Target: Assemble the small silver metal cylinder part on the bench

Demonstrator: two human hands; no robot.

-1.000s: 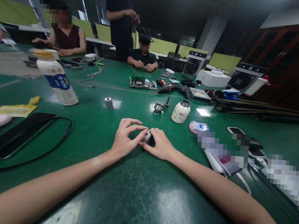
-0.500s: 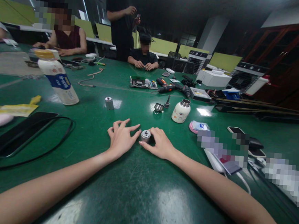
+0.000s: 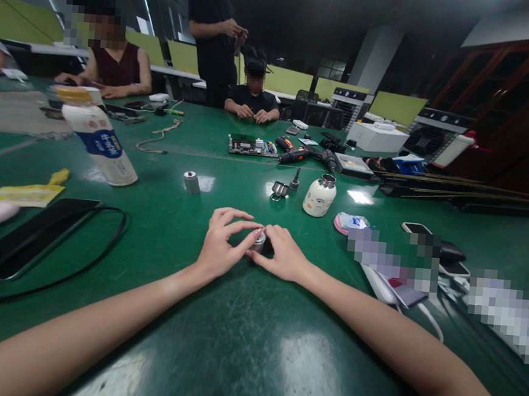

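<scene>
A small silver electric motor (image 3: pixel 257 245) stands upright on the green table (image 3: pixel 255 319), partly hidden by fingers. My right hand (image 3: pixel 282 252) curves round its right side, thumb in front and fingers behind, gripping it. Over the motor's top, the thumb and index finger of my left hand (image 3: pixel 225 244) are pinched together, its other fingers raised. Whatever lies between those fingertips is too small to make out. Further back on the left stands a second silver motor (image 3: pixel 192 183), apart from both hands.
Beyond my hands are a steel cup (image 3: pixel 280 190), a cream flask (image 3: pixel 319 196), a circuit board (image 3: pixel 253 146) and power drills (image 3: pixel 295 156). A leaning-looking bottle (image 3: pixel 101 142) and a black tablet (image 3: pixel 27 237) with a cable are leftward. Phones and cords lie rightward. People work across the table.
My left hand has moved right, from beside the motor to its top, carrying a tiny shiny piece seen earlier between thumb and index finger. My right hand keeps its grip.
</scene>
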